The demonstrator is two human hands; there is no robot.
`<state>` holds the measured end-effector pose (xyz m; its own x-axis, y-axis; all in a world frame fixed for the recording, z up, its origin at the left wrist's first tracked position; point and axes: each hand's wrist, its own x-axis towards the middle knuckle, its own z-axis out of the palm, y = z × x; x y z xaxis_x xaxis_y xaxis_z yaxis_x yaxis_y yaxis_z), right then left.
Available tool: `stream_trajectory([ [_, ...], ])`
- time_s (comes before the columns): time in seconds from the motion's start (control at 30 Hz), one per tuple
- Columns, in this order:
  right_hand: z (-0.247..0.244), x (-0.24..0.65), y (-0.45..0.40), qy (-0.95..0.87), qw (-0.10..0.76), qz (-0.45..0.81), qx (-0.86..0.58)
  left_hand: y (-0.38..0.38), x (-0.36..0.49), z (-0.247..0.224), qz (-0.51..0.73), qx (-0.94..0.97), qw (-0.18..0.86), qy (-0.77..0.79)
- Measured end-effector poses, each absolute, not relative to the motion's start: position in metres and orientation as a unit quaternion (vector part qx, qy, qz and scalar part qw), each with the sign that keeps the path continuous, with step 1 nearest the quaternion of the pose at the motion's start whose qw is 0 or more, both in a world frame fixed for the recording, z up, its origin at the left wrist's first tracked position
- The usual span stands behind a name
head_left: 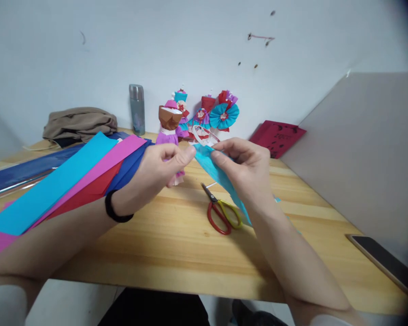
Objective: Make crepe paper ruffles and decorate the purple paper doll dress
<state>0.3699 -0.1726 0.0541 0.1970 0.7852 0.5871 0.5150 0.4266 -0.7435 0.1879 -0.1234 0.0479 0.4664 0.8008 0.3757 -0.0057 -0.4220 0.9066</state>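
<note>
My left hand [163, 163], with a black band at the wrist, has its thumb and forefinger pressed together at the upper end of a light-blue crepe paper strip [221, 174]. Pinching the same strip a little farther along is my right hand [245, 165]; the strip's lower end hangs beside that wrist. Below the strip, scissors [221, 210] with one red and one yellow handle lie on the wooden table [163, 244]. Just behind my left hand is a paper figure [170, 120] in brown and purple, its lower part partly covered by the hand.
Blue, pink and red paper sheets [61, 181] spread across the left side. Behind them are a brown cloth [80, 123] and a flask [137, 108]. Several paper flower crafts [224, 116] stand by the wall. A dark-red bag [279, 136] and a phone [382, 260] are on the right.
</note>
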Motion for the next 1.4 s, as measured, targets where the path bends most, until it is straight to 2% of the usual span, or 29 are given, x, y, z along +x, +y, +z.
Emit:
stream_trajectory([
  [0.07,0.056,0.367,-0.176,-0.623,0.578,0.122,-0.513,-0.123,0.192,0.048,0.355,0.685,0.579,0.262],
  [0.17,0.055,0.363,-0.179,-0.63,0.577,0.14,-0.5,-0.124,0.198,0.044,0.36,0.637,0.639,0.237],
  [0.3,0.053,0.363,-0.178,-0.601,0.585,0.175,-0.516,-0.13,0.203,0.035,0.428,0.616,0.617,0.235],
  [0.47,0.055,0.366,-0.173,-0.538,0.628,0.267,-0.495,-0.132,0.202,0.03,0.457,0.643,0.574,0.22],
  [0.67,0.053,0.364,-0.172,-0.558,0.61,0.27,-0.493,-0.124,0.196,0.031,0.463,0.656,0.566,0.183],
  [0.77,0.053,0.365,-0.172,-0.562,0.606,0.263,-0.497,-0.121,0.19,0.031,0.493,0.693,0.492,0.185],
  [0.9,0.054,0.365,-0.174,-0.618,0.551,0.232,-0.51,-0.127,0.181,0.048,0.641,0.733,0.168,0.154],
  [0.97,0.053,0.363,-0.175,-0.661,0.517,0.2,-0.506,-0.132,0.179,0.06,0.557,0.803,0.129,0.17],
  [1.13,0.048,0.36,-0.177,-0.721,0.473,0.105,-0.495,-0.138,0.179,0.072,0.388,0.86,0.229,0.241],
  [1.4,0.048,0.359,-0.18,-0.745,0.438,0.084,-0.495,-0.13,0.179,0.067,0.349,0.871,0.245,0.243],
])
